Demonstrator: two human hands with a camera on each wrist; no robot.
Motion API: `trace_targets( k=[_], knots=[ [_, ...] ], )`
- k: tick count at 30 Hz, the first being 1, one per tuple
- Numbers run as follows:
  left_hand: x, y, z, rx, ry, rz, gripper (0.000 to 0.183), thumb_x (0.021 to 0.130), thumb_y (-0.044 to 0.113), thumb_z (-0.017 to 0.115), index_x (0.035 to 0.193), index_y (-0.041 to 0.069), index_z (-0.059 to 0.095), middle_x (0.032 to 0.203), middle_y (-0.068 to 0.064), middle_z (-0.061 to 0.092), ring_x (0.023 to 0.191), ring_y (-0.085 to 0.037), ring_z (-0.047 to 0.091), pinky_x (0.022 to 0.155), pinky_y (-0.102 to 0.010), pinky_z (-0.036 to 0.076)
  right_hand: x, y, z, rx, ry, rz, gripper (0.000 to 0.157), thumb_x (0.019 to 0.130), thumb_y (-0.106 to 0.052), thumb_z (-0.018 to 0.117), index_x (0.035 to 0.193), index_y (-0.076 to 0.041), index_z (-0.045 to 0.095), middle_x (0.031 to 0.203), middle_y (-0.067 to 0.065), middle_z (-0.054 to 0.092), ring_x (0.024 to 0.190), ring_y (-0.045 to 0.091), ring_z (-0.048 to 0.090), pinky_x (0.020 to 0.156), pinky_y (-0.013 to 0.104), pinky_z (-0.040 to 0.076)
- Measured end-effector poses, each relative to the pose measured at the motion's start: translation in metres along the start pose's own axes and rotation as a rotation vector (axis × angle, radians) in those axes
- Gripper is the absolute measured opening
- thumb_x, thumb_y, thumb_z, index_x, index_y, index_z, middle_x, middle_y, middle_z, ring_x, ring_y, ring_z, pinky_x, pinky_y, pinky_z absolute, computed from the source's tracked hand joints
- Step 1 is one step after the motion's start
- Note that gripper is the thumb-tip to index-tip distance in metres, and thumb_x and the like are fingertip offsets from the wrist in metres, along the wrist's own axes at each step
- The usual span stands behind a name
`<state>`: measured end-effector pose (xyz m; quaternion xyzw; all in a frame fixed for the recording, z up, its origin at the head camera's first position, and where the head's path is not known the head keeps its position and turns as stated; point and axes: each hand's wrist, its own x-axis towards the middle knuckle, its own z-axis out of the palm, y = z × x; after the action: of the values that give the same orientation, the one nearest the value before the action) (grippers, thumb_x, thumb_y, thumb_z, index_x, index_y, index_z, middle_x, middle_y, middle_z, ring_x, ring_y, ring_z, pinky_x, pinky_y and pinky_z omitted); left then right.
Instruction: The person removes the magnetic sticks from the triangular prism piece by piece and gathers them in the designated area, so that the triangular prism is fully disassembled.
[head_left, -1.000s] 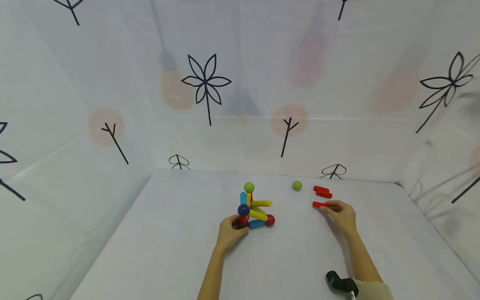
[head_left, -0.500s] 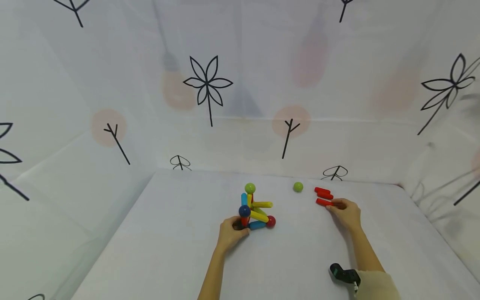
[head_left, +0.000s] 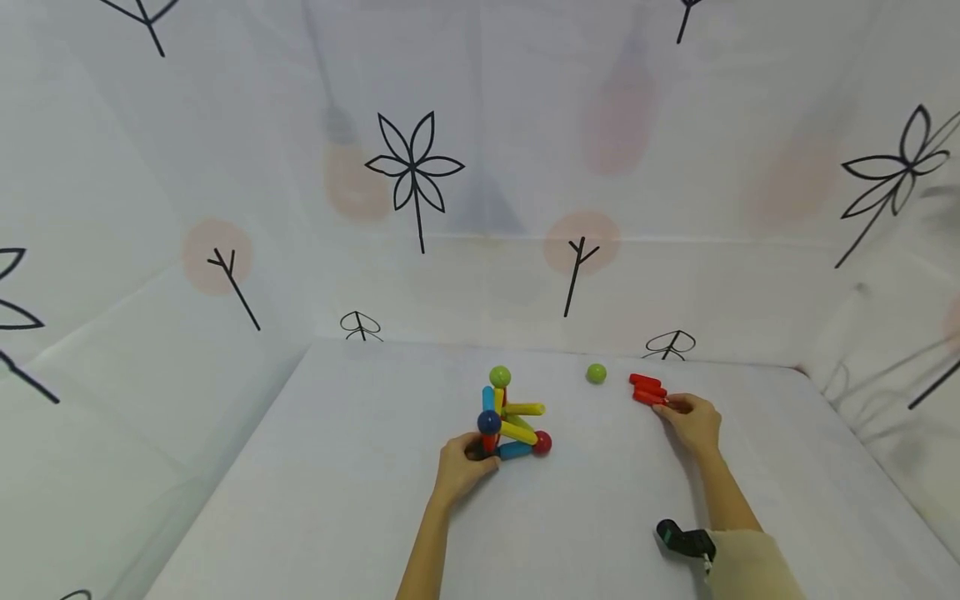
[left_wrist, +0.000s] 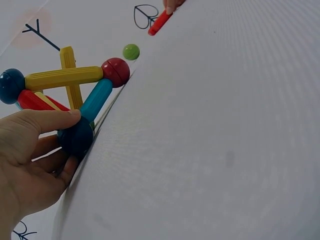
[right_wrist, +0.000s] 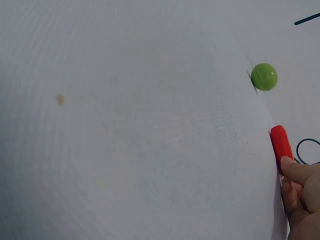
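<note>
A red rod (right_wrist: 281, 142), well right of the rod-and-ball model (head_left: 517, 432), is pinched at one end by the right hand (head_left: 693, 422); its free end points toward the model. The left hand (head_left: 459, 468) grips the model's dark base ball (left_wrist: 76, 138). A green ball (head_left: 596, 373) sits right of the model.

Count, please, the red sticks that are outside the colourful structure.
3: the near stick, pinched by the right hand; the middle stick and the far stick, just beyond it. The hand could hide more.
</note>
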<state>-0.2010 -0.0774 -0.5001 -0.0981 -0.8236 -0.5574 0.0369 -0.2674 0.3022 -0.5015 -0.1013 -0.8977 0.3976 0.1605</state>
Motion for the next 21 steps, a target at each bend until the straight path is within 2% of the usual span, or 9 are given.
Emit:
trace_targets(
  k=[4,6,9,12,14,18,20,21],
  knots=[
    [0.000,0.000,0.000,0.003,0.001,-0.001,0.042,0.075,0.005,0.074,0.112,-0.010,0.061,0.103,-0.020,0.066,0.093,-0.030,0.063,0.082,-0.039,0.053,-0.001,0.000,0.005,0.024,0.032,0.047,0.038,0.086,-0.013,0.068,0.112,0.012,0.058,0.100,0.028,0.064,0.090,0.037,0.060,0.069,0.014,0.040],
    [0.000,0.000,0.001,0.006,0.004,-0.002,0.042,0.075,0.006,0.074,0.112,-0.009,0.062,0.103,-0.019,0.066,0.092,-0.029,0.062,0.081,-0.038,0.053,-0.002,-0.001,0.007,0.034,0.038,0.079,0.038,0.087,-0.014,0.066,0.115,0.012,0.056,0.102,0.028,0.062,0.091,0.036,0.059,0.065,0.010,0.038],
    [0.000,0.000,0.001,0.020,0.002,0.002,0.042,0.074,0.006,0.075,0.111,-0.009,0.062,0.101,-0.018,0.066,0.090,-0.027,0.062,0.079,-0.035,0.053,-0.005,-0.002,0.009,0.047,0.040,0.122,0.040,0.089,-0.013,0.061,0.119,0.012,0.052,0.105,0.029,0.058,0.094,0.038,0.055,0.073,0.021,0.046],
    [0.001,0.000,0.001,0.032,-0.003,0.003,0.042,0.073,0.007,0.076,0.110,-0.008,0.063,0.099,-0.017,0.067,0.088,-0.025,0.061,0.076,-0.030,0.053,-0.008,-0.007,0.011,0.058,0.070,0.131,0.042,0.088,-0.010,0.057,0.123,0.011,0.048,0.106,0.029,0.054,0.096,0.038,0.054,0.080,0.038,0.045],
    [0.001,0.000,0.001,0.035,-0.010,-0.006,0.042,0.073,0.008,0.076,0.110,-0.007,0.063,0.098,-0.016,0.067,0.086,-0.023,0.061,0.074,-0.027,0.052,-0.011,-0.012,0.013,0.066,0.107,0.109,0.041,0.088,-0.008,0.056,0.124,0.010,0.049,0.104,0.027,0.053,0.091,0.035,0.054,0.078,0.036,0.044],
    [0.000,0.000,-0.001,0.013,-0.053,-0.019,0.046,0.071,0.008,0.078,0.112,-0.007,0.062,0.099,-0.016,0.066,0.086,-0.023,0.061,0.074,-0.027,0.051,-0.019,-0.029,0.022,0.146,0.214,-0.006,0.032,0.085,-0.004,0.060,0.114,0.009,0.058,0.094,0.024,0.058,0.074,0.009,0.054,0.067,0.012,0.038],
    [0.000,0.001,-0.002,-0.007,-0.099,-0.024,0.050,0.070,0.009,0.079,0.114,-0.006,0.060,0.101,-0.016,0.066,0.087,-0.022,0.061,0.076,-0.029,0.051,-0.022,-0.040,0.026,0.221,0.217,-0.097,0.029,0.083,-0.002,0.064,0.110,0.009,0.061,0.089,0.024,0.061,0.068,-0.002,0.050,0.063,0.005,0.037],
    [0.000,0.002,-0.003,-0.013,-0.128,-0.021,0.052,0.070,0.009,0.079,0.115,-0.006,0.060,0.102,-0.016,0.066,0.088,-0.023,0.061,0.077,-0.030,0.051,-0.024,-0.046,0.028,0.245,0.189,-0.140,0.029,0.083,-0.003,0.066,0.109,0.009,0.061,0.088,0.023,0.062,0.067,-0.006,0.049,0.062,0.003,0.038]
  ],
)
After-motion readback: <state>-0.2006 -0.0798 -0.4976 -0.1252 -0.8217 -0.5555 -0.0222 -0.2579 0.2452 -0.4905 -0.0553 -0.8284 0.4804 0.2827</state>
